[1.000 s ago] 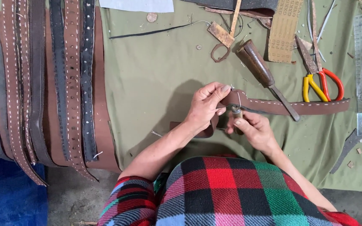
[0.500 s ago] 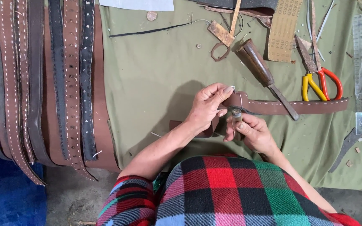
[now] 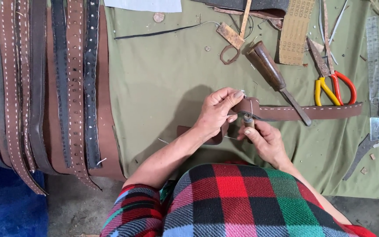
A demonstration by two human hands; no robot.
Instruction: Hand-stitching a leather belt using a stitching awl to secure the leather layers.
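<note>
At mid-frame, our left hand (image 3: 216,115) pinches the folded end of the brown strap (image 3: 312,111) while our right hand (image 3: 264,139) grips an awl (image 3: 247,120) there, stitching apparently just begun.

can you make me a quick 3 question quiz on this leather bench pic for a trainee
1. True or false: the left hand pinches the brown leather strap.
2. Which tool lies right of the wooden-handled tool?
A. a hammer
B. scissors with red and yellow handles
C. a paintbrush
3. Fill in: the finished belts lie on the ____ side of the green cloth.

Key
1. True; the right hand works a small tool at the same spot.
2. B
3. left
</note>
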